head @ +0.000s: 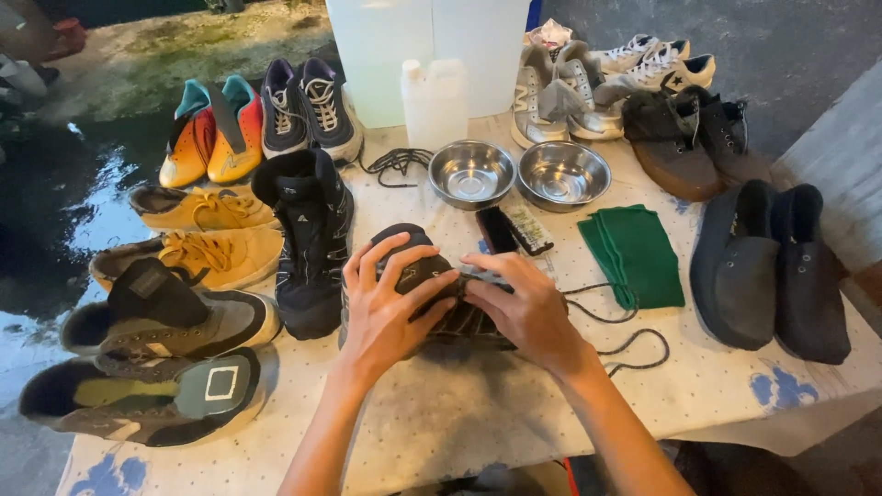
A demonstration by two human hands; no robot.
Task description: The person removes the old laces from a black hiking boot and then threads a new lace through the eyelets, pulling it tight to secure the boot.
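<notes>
Both hands cover most of the dark shoe (pixel 432 303).

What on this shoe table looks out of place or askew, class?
A loose black lace trails in loops across the cloth beside the dark shoe under both hands, left hand and right hand. More laces lie tangled by the left steel bowl.

Both forearms are bare to the frame's lower edge, seemingly sleeveless; the left hand (pixel 390 308) and right hand (pixel 525 308) wear no gloves, rings or watch.
</notes>
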